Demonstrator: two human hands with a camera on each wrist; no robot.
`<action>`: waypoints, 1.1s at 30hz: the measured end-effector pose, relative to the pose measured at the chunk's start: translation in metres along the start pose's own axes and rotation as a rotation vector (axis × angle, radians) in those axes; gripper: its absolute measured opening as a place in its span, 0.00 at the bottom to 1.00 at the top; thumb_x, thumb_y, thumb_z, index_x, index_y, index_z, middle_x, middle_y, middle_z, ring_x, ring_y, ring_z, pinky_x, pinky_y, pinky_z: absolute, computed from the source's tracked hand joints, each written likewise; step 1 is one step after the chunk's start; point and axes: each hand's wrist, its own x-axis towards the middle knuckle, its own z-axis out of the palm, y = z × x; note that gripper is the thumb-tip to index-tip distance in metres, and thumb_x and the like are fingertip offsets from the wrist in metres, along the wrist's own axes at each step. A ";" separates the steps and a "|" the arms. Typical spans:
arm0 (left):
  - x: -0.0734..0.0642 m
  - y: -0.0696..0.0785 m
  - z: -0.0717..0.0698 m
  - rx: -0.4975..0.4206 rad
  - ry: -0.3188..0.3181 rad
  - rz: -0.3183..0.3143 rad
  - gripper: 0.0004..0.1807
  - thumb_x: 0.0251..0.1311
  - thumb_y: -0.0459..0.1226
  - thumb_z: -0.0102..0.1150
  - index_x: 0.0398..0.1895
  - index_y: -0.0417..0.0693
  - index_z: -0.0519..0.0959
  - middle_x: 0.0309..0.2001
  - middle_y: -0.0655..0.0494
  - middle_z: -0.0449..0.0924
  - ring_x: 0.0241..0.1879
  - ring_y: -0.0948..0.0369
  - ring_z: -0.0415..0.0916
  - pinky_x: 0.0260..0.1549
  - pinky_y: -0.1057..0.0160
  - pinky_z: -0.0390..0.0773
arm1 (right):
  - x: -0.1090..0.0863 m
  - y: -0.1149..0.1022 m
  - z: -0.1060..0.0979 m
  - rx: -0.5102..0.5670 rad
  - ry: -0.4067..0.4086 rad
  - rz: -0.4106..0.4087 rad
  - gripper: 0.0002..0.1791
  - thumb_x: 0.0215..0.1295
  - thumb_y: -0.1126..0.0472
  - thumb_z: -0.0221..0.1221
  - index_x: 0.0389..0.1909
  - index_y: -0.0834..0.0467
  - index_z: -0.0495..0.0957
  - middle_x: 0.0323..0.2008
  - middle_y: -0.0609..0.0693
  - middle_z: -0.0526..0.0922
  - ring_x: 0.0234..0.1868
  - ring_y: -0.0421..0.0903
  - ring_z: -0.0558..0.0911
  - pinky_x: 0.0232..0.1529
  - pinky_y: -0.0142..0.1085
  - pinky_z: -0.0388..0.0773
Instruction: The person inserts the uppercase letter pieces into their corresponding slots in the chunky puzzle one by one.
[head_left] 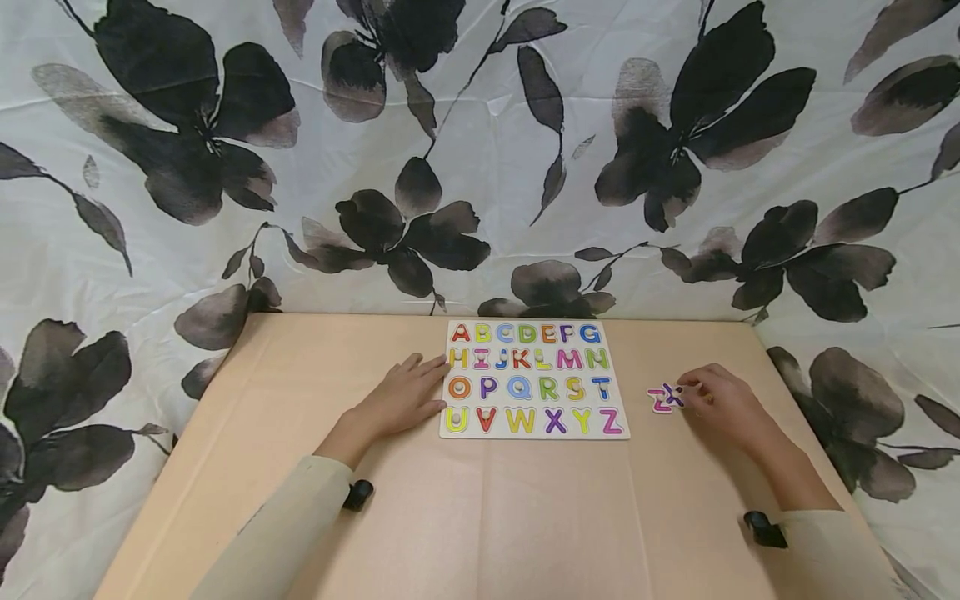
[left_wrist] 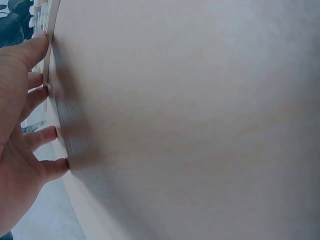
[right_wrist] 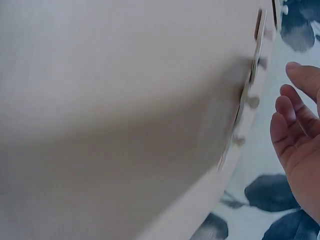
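Observation:
A white alphabet puzzle board (head_left: 535,381) with coloured letters lies flat at the table's far edge. My left hand (head_left: 405,393) rests beside it, fingers spread, fingertips touching its left edge. In the left wrist view, the left hand (left_wrist: 20,115) has its thumb at the board's thin edge. Right of the board lie a pink Z piece (head_left: 660,401) and a purple X piece (head_left: 672,395), close together. My right hand (head_left: 723,404) hovers at the X piece. In the right wrist view, the right hand's (right_wrist: 300,130) loosely bent fingers stand apart from the pieces, holding nothing.
The light tan table (head_left: 525,517) extends in front of the board. Behind and at both sides hangs white cloth (head_left: 510,150) with dark flowers. Dark wrist devices (head_left: 765,529) sit at both sleeves.

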 end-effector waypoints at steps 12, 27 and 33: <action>0.001 0.002 -0.001 0.000 -0.006 -0.007 0.38 0.73 0.54 0.56 0.80 0.49 0.62 0.82 0.52 0.57 0.79 0.38 0.52 0.74 0.32 0.57 | 0.001 0.034 -0.019 -0.058 -0.138 0.156 0.21 0.66 0.66 0.64 0.58 0.69 0.78 0.58 0.73 0.74 0.54 0.72 0.77 0.56 0.68 0.75; 0.000 0.001 -0.003 -0.008 -0.009 -0.020 0.38 0.73 0.54 0.56 0.80 0.50 0.62 0.82 0.54 0.56 0.80 0.39 0.51 0.75 0.33 0.56 | 0.007 0.042 -0.013 -0.058 -0.085 0.310 0.16 0.72 0.57 0.62 0.42 0.69 0.76 0.33 0.62 0.80 0.34 0.56 0.76 0.30 0.39 0.74; 0.001 0.001 -0.002 -0.018 -0.011 -0.019 0.38 0.73 0.54 0.56 0.80 0.50 0.62 0.82 0.53 0.57 0.80 0.39 0.51 0.74 0.32 0.56 | 0.007 0.045 -0.007 -0.073 -0.107 0.342 0.15 0.73 0.57 0.62 0.42 0.67 0.74 0.30 0.59 0.78 0.33 0.54 0.75 0.29 0.36 0.71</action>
